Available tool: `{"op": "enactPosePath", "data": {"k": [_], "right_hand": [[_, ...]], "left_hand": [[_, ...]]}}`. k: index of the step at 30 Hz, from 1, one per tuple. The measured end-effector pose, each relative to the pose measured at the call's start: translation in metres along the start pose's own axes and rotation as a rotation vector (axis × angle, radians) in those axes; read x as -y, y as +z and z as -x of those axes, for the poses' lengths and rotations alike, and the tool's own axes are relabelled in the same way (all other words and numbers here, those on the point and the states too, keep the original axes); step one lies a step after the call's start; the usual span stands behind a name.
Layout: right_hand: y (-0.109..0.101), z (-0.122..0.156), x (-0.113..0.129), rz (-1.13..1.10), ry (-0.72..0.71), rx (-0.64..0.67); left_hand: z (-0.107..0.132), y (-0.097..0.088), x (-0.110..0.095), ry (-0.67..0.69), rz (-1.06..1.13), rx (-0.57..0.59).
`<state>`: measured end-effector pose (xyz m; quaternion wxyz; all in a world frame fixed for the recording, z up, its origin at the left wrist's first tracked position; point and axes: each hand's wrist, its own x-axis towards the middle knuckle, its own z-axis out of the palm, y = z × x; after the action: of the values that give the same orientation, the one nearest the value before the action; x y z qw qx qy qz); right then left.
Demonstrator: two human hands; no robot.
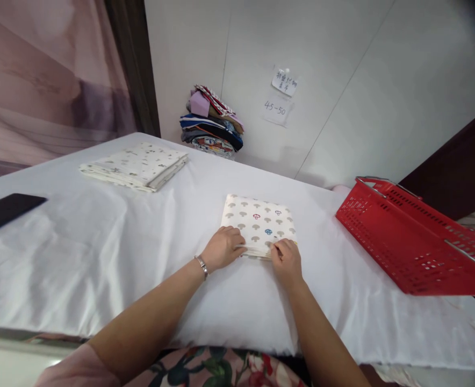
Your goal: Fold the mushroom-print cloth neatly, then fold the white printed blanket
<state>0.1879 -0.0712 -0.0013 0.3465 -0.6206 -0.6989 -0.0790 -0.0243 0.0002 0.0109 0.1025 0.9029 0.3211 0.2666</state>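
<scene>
A folded white cloth (257, 220) printed with grey, red and blue mushrooms lies on the white-covered table (141, 258) in front of me. My left hand (225, 247) grips its near left corner, fingers curled over the edge. At the near right corner my right hand (286, 260) is closed on the cloth with bent fingers. Several layers show along the near edge between the two hands. Farther left rests a stack of folded white printed cloth (136, 164), apart from both hands.
A red plastic basket (418, 242) with metal handles stands on the right of the table. A dark flat object (9, 209) lies at the left edge. Folded fabrics (213, 123) are piled against the wall behind, near paper notes (280, 97). A pink curtain (52, 80) hangs at the left.
</scene>
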Motion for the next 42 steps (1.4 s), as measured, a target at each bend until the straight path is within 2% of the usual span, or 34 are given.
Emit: {"op": "enactPosePath", "data": {"k": [4,10,16,21,27,35,42], "right_hand": [[0.005,0.001,0.009,-0.041,-0.089,0.041],[0.008,-0.002,0.01,-0.065,-0.088,0.073],[0.008,0.001,0.01,-0.077,-0.097,0.041],[0.01,0.004,0.013,-0.078,-0.149,0.043],[0.008,0.0,0.017,-0.099,-0.115,0.07],[0.009,-0.001,0.019,-0.124,-0.101,0.052],[0.008,-0.001,0.017,-0.127,-0.094,0.044]], "left_hand": [[0.0,0.001,-0.001,0.025,0.004,0.013],[-0.001,0.001,0.0,0.015,0.01,0.022],[0.001,0.006,-0.001,0.026,0.018,-0.046],[0.001,0.007,-0.002,0.033,0.011,0.002],[0.0,0.007,-0.002,0.029,0.023,0.006],[0.001,0.007,-0.003,0.028,0.052,-0.071],[0.001,0.008,-0.001,0.027,0.025,0.003]]}}
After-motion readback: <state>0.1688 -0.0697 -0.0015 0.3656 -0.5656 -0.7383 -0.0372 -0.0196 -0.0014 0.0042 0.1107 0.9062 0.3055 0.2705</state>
